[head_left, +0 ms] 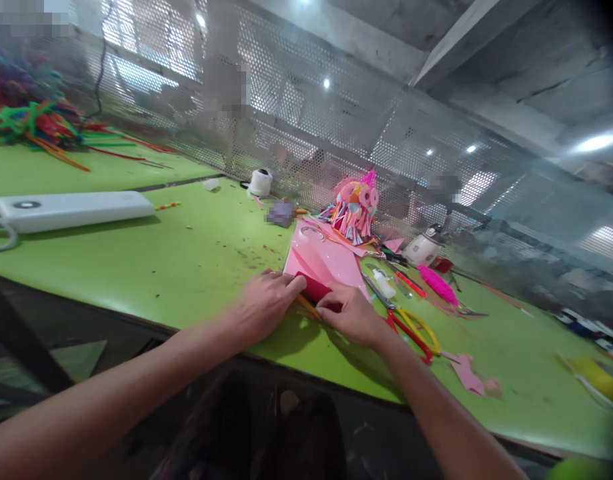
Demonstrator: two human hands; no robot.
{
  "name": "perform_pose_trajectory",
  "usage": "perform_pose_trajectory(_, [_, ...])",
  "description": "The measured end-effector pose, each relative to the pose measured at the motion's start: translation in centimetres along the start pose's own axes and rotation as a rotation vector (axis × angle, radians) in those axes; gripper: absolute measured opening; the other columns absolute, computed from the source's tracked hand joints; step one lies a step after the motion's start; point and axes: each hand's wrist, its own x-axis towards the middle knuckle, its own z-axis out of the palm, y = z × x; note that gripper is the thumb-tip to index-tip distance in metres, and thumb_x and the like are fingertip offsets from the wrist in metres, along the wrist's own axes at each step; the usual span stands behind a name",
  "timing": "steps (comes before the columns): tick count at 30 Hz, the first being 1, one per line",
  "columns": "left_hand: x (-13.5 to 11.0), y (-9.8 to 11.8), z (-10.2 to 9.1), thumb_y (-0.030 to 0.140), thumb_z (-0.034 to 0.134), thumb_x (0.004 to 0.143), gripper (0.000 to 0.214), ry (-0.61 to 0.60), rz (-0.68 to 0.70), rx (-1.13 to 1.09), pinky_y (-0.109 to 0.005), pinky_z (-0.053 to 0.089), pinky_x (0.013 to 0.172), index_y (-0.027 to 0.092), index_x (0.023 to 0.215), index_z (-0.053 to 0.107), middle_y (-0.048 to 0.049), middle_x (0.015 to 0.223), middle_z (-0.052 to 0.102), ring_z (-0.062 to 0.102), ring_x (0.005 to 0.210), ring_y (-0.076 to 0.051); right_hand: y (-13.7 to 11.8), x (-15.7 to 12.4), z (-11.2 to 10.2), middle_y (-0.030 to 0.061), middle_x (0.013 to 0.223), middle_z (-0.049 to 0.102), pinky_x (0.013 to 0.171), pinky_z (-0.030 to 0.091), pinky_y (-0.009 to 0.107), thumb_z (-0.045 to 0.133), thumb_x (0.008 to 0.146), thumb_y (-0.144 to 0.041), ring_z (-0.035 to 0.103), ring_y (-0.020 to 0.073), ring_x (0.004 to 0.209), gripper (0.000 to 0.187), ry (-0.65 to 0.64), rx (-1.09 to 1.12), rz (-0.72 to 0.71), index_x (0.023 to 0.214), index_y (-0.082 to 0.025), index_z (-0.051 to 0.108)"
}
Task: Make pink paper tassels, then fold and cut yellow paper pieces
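Between my two hands lies a dark red piece (313, 288), perhaps paper or card, close to the table's front edge. The fingers of my left hand (266, 300) are closed on its left end. My right hand (353, 313) pinches its right end with thumb and finger. A thin orange strip (307, 306) shows just below the red piece, and whether a hand holds it I cannot tell. Beyond my hands a pink sheet (331, 257) rests on the green table (206, 260). My fingers hide both ends of the red piece.
Scissors with yellow (419, 327) and red handles (410, 337) lie at my right, near a small white bottle (385, 284) and a magenta bundle (439, 285). A fringed paper figure (356, 207) stands behind the sheet. Leftward are a long white device (76, 210) and colourful strips (46, 130).
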Motion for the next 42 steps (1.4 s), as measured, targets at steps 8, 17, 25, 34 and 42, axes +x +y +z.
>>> perform_pose_trajectory(8, [0.0,0.1,-0.3,0.012,0.052,0.089,0.005,-0.017,-0.001,0.006,-0.031,0.042,0.063,0.017,0.089,0.051,-0.005,0.077,0.066,0.06,0.065,-0.02,-0.8,-1.1,1.4,0.0094,0.095,0.062,0.084,0.043,0.037,0.06,0.083,-0.014,0.054,0.0232,0.094,0.009,0.142,-0.383,-0.194,0.08,-0.015,0.069])
perform_pose_trajectory(17, [-0.3,-0.1,-0.4,0.016,0.05,0.09,0.009,0.024,0.121,0.007,-0.034,0.039,0.068,0.019,0.095,0.057,-0.0038,0.081,0.062,0.06,0.073,-0.02,-1.0,-0.6,1.2,0.0061,0.087,0.059,0.077,0.042,0.032,0.062,0.084,-0.015,0.054,0.0205,0.088,0.009,0.19,-0.376,-0.065,0.076,-0.017,0.066])
perform_pose_trajectory(25, [-0.1,-0.2,-0.8,0.019,0.057,0.088,0.011,0.047,0.164,0.083,-0.035,0.037,0.067,0.018,0.077,0.059,-0.0053,0.078,0.059,0.055,0.074,-0.021,-0.1,0.0,0.7,0.0023,0.078,0.058,0.066,0.041,0.027,0.064,0.086,-0.019,0.054,0.0156,0.076,0.015,0.192,-0.202,-0.017,0.071,-0.017,0.067])
perform_pose_trajectory(34, [0.1,0.1,-0.9,0.02,0.059,0.088,0.014,0.105,0.197,0.057,-0.037,0.042,0.076,0.016,0.074,0.06,-0.0082,0.088,0.053,0.048,0.087,-0.023,-0.9,-0.3,1.0,0.0037,0.083,0.058,0.072,0.04,0.028,0.064,0.085,-0.014,0.053,0.0174,0.081,0.012,0.168,-0.405,-0.071,0.073,-0.016,0.061])
perform_pose_trajectory(42, [-0.1,0.2,-1.3,0.016,0.058,0.088,0.009,0.135,0.216,0.03,-0.039,0.039,0.084,0.017,0.08,0.061,-0.0064,0.088,0.055,0.048,0.091,-0.023,-1.0,-0.2,0.8,0.0075,0.089,0.059,0.072,0.038,0.032,0.06,0.089,-0.023,0.052,0.0199,0.083,0.012,0.102,-0.654,-0.184,0.08,-0.016,0.064])
